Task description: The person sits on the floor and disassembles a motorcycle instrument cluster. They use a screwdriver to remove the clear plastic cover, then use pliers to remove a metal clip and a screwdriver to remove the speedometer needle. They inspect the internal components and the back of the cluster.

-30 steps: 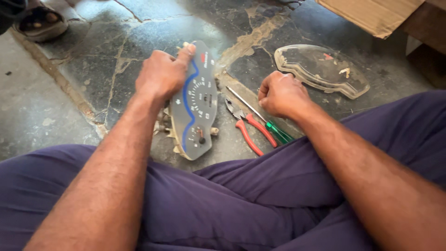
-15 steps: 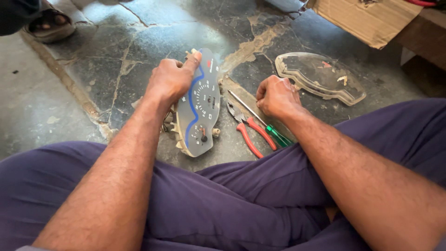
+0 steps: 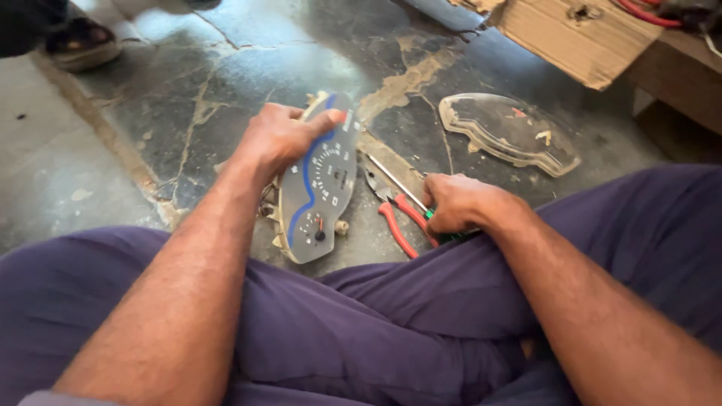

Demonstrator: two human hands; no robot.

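The stone floor point(image 3: 226, 83) is lying cracked and patched under everything. The purple trousers point(image 3: 391, 331) of the seated person are filling the lower half of the view. A cardboard box point(image 3: 579, 34) is sitting at the far right. A clear plastic cover point(image 3: 508, 131) is lying flat on the floor, well apart from both hands. The instrument panel point(image 3: 320, 188), grey with a blue stripe, is standing tilted on its edge just in front of the knees; the left hand point(image 3: 282, 135) is gripping its top edge, fingers wrapped over. The red-handled pliers point(image 3: 395, 218) are lying beside it. The right hand point(image 3: 455, 203) is closing around the green handle of a screwdriver point(image 3: 391, 179) resting on the floor.
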